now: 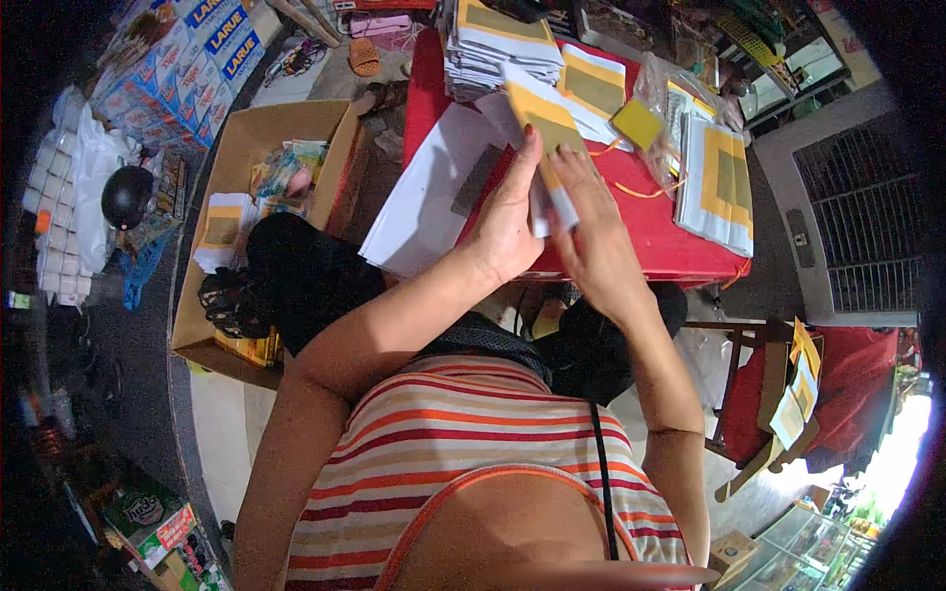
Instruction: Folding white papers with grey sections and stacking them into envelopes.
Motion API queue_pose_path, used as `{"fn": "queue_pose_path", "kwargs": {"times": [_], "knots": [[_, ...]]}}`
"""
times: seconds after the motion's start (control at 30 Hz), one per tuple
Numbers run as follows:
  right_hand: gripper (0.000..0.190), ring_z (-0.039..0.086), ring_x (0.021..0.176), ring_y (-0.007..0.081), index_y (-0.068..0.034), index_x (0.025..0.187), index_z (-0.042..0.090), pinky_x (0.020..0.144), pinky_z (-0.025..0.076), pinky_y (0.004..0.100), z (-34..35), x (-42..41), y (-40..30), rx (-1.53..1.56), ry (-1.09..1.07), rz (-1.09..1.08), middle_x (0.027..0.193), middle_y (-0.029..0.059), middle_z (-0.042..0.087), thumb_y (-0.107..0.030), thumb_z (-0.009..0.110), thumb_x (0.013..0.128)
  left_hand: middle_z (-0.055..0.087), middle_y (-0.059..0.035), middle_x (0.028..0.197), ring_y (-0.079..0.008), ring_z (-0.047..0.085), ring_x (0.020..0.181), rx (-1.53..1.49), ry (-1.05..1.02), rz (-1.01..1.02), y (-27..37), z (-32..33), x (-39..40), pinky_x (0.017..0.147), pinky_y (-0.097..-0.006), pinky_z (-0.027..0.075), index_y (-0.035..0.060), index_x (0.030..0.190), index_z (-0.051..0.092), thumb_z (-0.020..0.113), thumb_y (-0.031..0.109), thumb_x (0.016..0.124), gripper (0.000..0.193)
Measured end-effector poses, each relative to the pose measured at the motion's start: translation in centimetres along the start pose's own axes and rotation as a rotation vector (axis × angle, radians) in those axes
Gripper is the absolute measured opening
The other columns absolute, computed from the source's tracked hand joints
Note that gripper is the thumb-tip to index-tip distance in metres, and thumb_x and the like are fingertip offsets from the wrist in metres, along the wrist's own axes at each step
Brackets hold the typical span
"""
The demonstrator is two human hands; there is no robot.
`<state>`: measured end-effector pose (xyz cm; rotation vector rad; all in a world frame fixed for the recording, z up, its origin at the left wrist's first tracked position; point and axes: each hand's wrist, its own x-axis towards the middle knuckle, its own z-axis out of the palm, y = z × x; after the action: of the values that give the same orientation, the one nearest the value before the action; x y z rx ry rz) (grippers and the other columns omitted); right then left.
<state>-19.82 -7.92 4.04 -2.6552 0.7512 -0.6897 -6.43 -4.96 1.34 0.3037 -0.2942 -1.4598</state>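
Between my two hands, above a red-covered table [665,251], is a folded white paper sheet with a yellow and dull gold print [536,107]. My left hand [510,214] grips its left edge, the thumb pointing up along it. My right hand [591,214] lies against its right side, fingers pressed on the gold area. White sheets [429,192] lie on the table left of my hands. A tall stack of folded papers [502,52] stands behind them. More folded papers [717,185] rest at the right, near a yellow pad-like block [635,125].
An open cardboard box [288,118] with papers and packets stands at the left beside my leg. Beer cartons [192,74] are stacked behind it. Orange string [643,192] and a clear plastic bag [650,81] lie on the table. A metal grille door [813,221] stands right.
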Motion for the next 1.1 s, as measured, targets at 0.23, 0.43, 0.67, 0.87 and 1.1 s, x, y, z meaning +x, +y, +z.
{"fn": "queue_pose_path", "kwargs": {"times": [0.23, 0.43, 0.67, 0.87, 1.1], "knots": [[0.067, 0.028, 0.145, 0.0411, -0.002, 0.142, 0.046, 0.118, 0.020, 0.0520, -3.4, 3.3, -3.2, 0.122, -0.100, -0.135, 0.155, 0.0241, 0.033, -0.042, 0.063, 0.091, 0.059, -0.0051, 0.127, -0.0174, 0.058, 0.116, 0.196, 0.025, 0.030, 5.4, 0.8, -2.5, 0.097, -0.0360, 0.049, 0.0108, 0.135, 0.050, 0.055, 0.032, 0.101, 0.040], [0.030, 0.065, 0.107, 0.0307, -0.004, 0.117, 0.065, 0.092, 0.050, 0.0390, -4.9, 16.1, 5.7, 0.138, 0.376, -0.028, 0.113, 0.0172, 0.067, -0.023, 0.064, 0.093, 0.063, -0.0165, 0.124, -0.0277, 0.064, 0.112, 0.425, 0.055, 0.058, 15.8, 3.0, 3.9, 0.100, -0.0431, 0.050, -0.0028, 0.128, 0.053, 0.057, 0.021, 0.097, 0.039], [0.037, 0.062, 0.106, 0.0428, -0.005, 0.111, 0.068, 0.093, 0.049, 0.0472, 2.1, 24.6, 14.9, -0.102, 0.232, 0.037, 0.110, 0.0263, 0.065, -0.027, 0.072, 0.082, 0.062, -0.0187, 0.125, -0.0287, 0.062, 0.114, 0.454, -0.115, 0.036, 20.9, -0.1, 15.3, 0.101, -0.0420, 0.050, -0.0053, 0.127, 0.053, 0.061, 0.014, 0.095, 0.038], [0.028, 0.063, 0.102, 0.0402, -0.005, 0.106, 0.070, 0.090, 0.050, 0.0442, 1.9, 23.0, 13.7, -0.083, 0.315, 0.102, 0.108, 0.0223, 0.066, -0.015, 0.071, 0.080, 0.063, -0.0170, 0.125, -0.0267, 0.062, 0.114, 0.599, -0.044, -0.043, 19.3, -1.8, 17.5, 0.101, -0.0396, 0.050, -0.0045, 0.129, 0.053, 0.061, 0.013, 0.094, 0.040], [0.027, 0.062, 0.094, 0.0418, -0.007, 0.100, 0.070, 0.082, 0.050, 0.0477, -1.7, 20.4, 16.7, -0.332, 0.478, 0.127, 0.099, 0.0238, 0.064, -0.023, 0.076, 0.080, 0.063, -0.0176, 0.124, -0.0257, 0.064, 0.112, 0.836, -0.046, -0.026, 17.6, -0.8, 17.5, 0.099, -0.0384, 0.051, -0.0073, 0.128, 0.054, 0.062, 0.012, 0.094, 0.040]]}}
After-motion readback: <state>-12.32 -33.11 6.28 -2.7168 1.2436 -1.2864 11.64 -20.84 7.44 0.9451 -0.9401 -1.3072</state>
